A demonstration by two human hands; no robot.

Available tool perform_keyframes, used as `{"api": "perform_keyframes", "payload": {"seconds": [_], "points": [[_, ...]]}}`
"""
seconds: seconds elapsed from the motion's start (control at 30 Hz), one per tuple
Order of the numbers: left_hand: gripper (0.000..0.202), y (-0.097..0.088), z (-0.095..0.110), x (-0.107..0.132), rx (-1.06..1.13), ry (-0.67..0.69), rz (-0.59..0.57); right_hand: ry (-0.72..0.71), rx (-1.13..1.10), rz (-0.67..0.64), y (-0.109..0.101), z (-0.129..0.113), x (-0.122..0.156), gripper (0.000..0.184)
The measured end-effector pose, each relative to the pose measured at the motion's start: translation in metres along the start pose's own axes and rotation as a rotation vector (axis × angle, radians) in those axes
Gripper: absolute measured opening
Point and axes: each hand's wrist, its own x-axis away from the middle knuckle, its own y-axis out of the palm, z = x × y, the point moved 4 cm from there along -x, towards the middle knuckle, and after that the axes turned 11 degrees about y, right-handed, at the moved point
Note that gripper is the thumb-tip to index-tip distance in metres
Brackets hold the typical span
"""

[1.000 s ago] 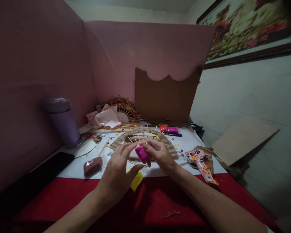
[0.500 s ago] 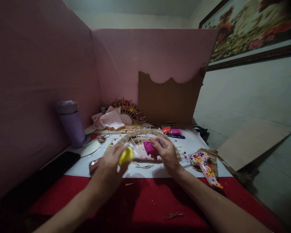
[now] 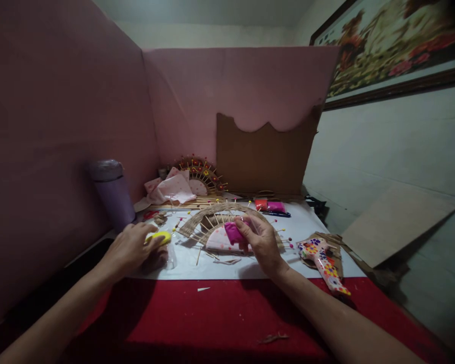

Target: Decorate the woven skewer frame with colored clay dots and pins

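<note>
My left hand (image 3: 131,247) rests low at the left on the white sheet (image 3: 288,253), fingers closed on a yellow lump of clay (image 3: 158,236). The brown clay block lies under or beside it, mostly hidden. My right hand (image 3: 261,240) is at the centre, pinching a magenta lump of clay (image 3: 234,231) in clear wrap. It hovers just over a woven half-round fan frame (image 3: 216,215) with a pink centre and wooden spokes.
A purple tumbler (image 3: 111,194) stands at the left by the pink partition. A flower-patterned glue gun (image 3: 322,263) lies at the right. Red and magenta clay packs (image 3: 270,206) and a finished fan (image 3: 197,177) sit behind. Red cloth (image 3: 227,318) covers the near table.
My left hand carried the yellow clay from the centre out to the left and down onto the sheet. My right hand kept the magenta clay nearly in place.
</note>
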Motion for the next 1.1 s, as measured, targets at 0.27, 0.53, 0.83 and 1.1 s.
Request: {"api": "perform_keyframes", "payload": {"seconds": [0.27, 0.53, 0.83, 1.1], "points": [[0.019, 0.011, 0.017, 0.009, 0.18, 0.135, 0.035, 0.013, 0.006, 0.004, 0.0, -0.002, 0.002, 0.027], [0.022, 0.003, 0.053, -0.011, 0.317, 0.188, 0.26, 0.03, -0.014, -0.128, 0.007, 0.007, 0.001, 0.032], [0.05, 0.024, 0.153, -0.04, 1.526, 0.47, -0.451, -0.175, 0.282, -0.201, 0.011, -0.002, 0.009, 0.015], [0.028, 0.044, 0.141, -0.036, 1.476, 0.378, -0.252, -0.228, 0.415, 0.035, 0.002, -0.002, 0.008, 0.02]]}}
